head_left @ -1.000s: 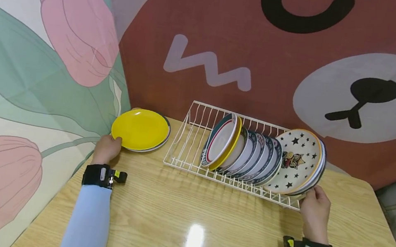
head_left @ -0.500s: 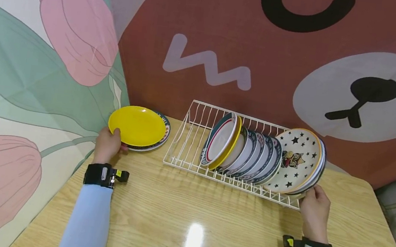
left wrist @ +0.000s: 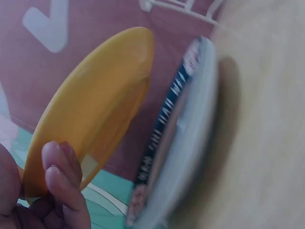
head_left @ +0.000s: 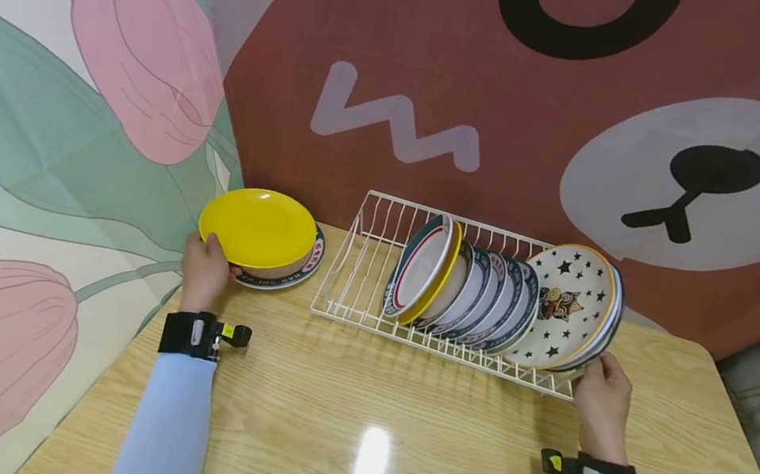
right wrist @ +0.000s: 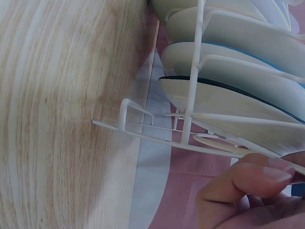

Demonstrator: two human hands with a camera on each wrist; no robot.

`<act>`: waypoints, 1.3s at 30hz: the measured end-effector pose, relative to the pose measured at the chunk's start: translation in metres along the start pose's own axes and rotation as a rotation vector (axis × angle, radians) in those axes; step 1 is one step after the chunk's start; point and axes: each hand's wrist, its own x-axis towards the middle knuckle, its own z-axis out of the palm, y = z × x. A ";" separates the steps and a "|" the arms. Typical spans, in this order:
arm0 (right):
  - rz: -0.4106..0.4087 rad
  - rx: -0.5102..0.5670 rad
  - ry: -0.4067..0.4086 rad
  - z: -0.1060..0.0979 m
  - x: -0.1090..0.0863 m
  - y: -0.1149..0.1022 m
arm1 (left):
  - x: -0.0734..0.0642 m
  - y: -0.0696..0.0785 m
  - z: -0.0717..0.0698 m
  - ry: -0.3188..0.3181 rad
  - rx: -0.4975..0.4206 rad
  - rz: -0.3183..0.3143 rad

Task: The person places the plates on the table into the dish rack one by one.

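Note:
My left hand [head_left: 204, 271] grips the near left edge of a yellow plate [head_left: 257, 227], thumb on top and fingers underneath. The yellow plate [left wrist: 90, 102] is lifted and tilted, with a gap between it and the plate with a dark lettered rim [head_left: 316, 254] lying on the table. At the right end of a white wire dish rack [head_left: 347, 318], my right hand [head_left: 603, 402] holds on low at the front corner. The right wrist view shows its curled fingers [right wrist: 245, 179] on the rack's end wire, beside the plate undersides.
Several plates with dark rims [head_left: 480, 298] lean in the rack's middle, with a star-patterned plate [head_left: 569, 306] in front of others at the right. The rack's left slots show bare wire. A printed cloth wall [head_left: 406, 40] stands right behind the wooden table [head_left: 298, 418].
The left hand has raised the yellow plate off the dark-rimmed one and shifted it left and back. The right hand and the rack have stayed in place.

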 end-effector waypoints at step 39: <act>-0.009 -0.003 -0.011 -0.001 0.003 0.002 | -0.112 0.115 0.096 -0.597 -0.198 0.508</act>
